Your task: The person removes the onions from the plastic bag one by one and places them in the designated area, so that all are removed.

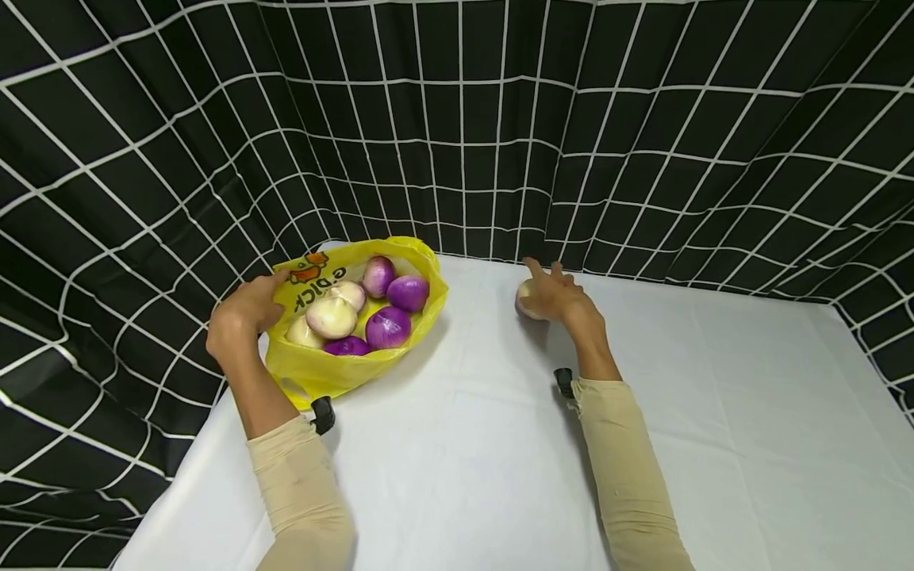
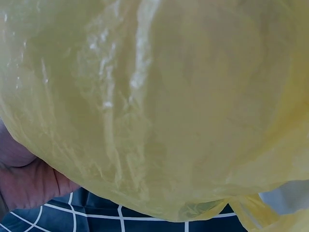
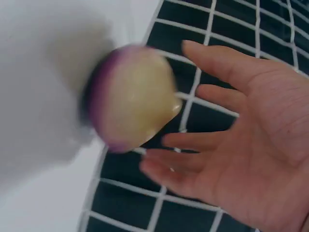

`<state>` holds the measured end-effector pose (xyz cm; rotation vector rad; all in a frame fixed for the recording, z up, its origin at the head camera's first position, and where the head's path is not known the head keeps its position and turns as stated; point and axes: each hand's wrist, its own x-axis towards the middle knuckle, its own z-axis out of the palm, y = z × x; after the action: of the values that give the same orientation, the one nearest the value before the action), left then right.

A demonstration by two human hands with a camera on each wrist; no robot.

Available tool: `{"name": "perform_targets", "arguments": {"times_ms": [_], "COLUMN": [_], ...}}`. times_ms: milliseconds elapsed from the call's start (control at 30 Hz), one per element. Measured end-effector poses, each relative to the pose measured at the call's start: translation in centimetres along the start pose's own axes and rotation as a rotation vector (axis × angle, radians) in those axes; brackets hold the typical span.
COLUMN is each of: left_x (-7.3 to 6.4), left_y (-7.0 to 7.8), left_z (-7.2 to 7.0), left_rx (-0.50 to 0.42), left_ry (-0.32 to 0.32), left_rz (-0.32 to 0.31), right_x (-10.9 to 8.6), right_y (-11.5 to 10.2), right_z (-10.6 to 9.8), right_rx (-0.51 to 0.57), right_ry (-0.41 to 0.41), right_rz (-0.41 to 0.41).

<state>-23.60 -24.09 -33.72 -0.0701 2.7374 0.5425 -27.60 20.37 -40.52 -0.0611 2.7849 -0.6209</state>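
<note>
A yellow plastic bag (image 1: 336, 377) with dark printing lies open-mouthed on the left of the table, several purple-and-white turnips (image 1: 388, 327) inside it. My left hand (image 1: 246, 313) grips the bag's left edge; in the left wrist view the bag (image 2: 159, 121) hides most of the fingers. Over on the right, one turnip (image 3: 133, 99) lies on the white table near its back edge. Beside it is my right hand (image 3: 241, 130), fingers spread and fairly straight. The right wrist view shows a gap between those fingers and the slightly blurred turnip.
A white cloth covers the table (image 1: 457, 460). Black curtain with a white grid (image 1: 457, 119) rises along the back and both sides, close behind the bag and the lone turnip. A small black camera (image 1: 323, 415) sits on each wrist.
</note>
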Motion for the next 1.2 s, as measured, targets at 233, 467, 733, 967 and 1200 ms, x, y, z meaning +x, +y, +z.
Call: {"name": "perform_targets", "arguments": {"times_ms": [233, 467, 733, 967, 1200], "left_x": [0.1, -0.3, -0.3, -0.3, -0.2], "left_y": [0.2, -0.2, 0.3, 0.4, 0.3], "left_z": [0.0, 0.0, 0.0, 0.0, 0.0], "left_rx": [0.019, 0.013, 0.021, 0.060, 0.050], "left_ry": [-0.005, -0.011, -0.022, -0.027, -0.043], "left_rz": [0.002, -0.009, 0.020, 0.034, 0.037], "right_x": [-1.4, -2.4, -1.8, -1.9, -2.1], "right_y": [-5.7, -11.7, -14.9, -16.0, -16.0], "right_z": [1.5, 5.3, 7.9, 10.0, 10.9], "right_rx": [-0.024, -0.059, -0.108, -0.289, -0.341], "right_ry": [0.311, 0.426, 0.383, 0.232, 0.194], "right_rz": [-0.377, -0.766, -0.887, -0.799, -0.720]}}
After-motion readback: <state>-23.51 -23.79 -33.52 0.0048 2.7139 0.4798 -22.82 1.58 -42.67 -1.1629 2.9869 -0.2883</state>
